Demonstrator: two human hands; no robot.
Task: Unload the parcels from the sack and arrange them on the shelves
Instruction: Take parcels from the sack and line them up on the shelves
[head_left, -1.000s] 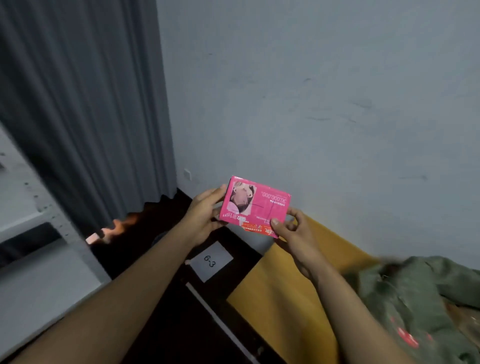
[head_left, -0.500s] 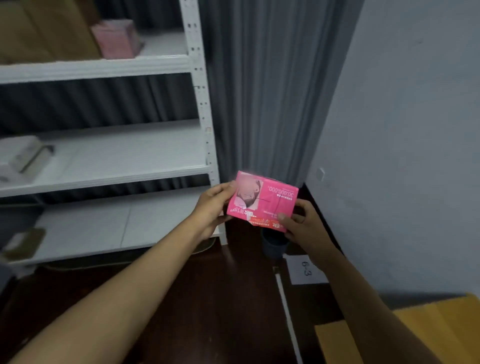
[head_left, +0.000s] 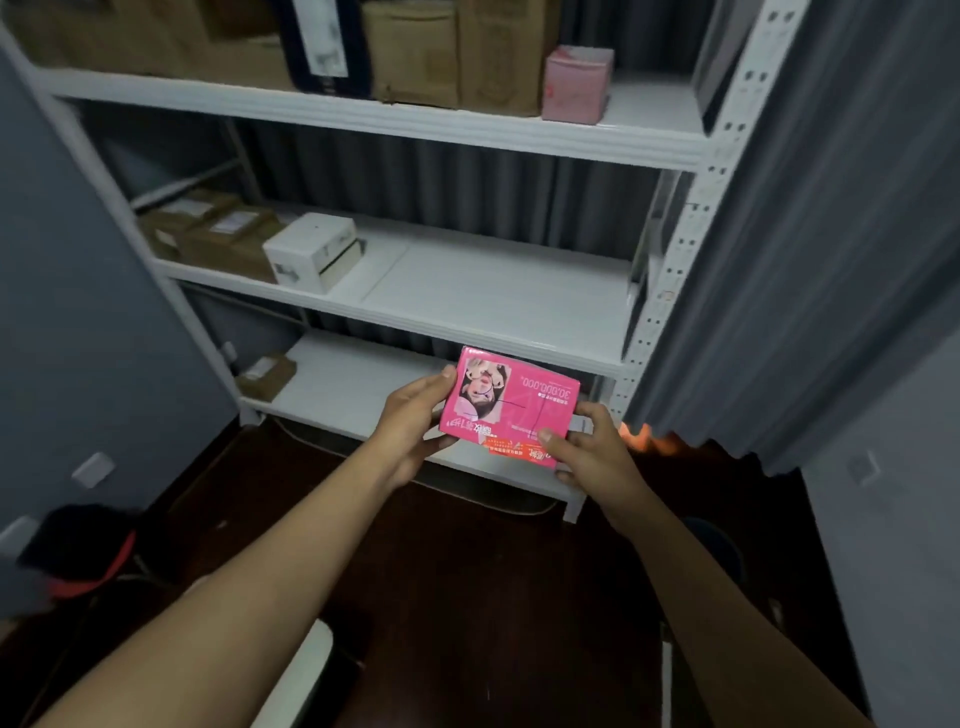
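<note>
A pink parcel, printed side up with its print upside down to the camera, is held in the air in front of the white shelving unit, at the level of the lowest shelf. The left hand grips its left edge, thumb on the top face and fingers curled beneath. The right hand grips the near right corner, thumb on top and fingers wrapped round the right edge.

The middle shelf carries brown cartons and a white box at its left end. The top shelf carries large cartons and a small pink box. One small brown carton lies at the left of the lowest shelf. A grey curtain hangs right of the unit, above a dark floor.
</note>
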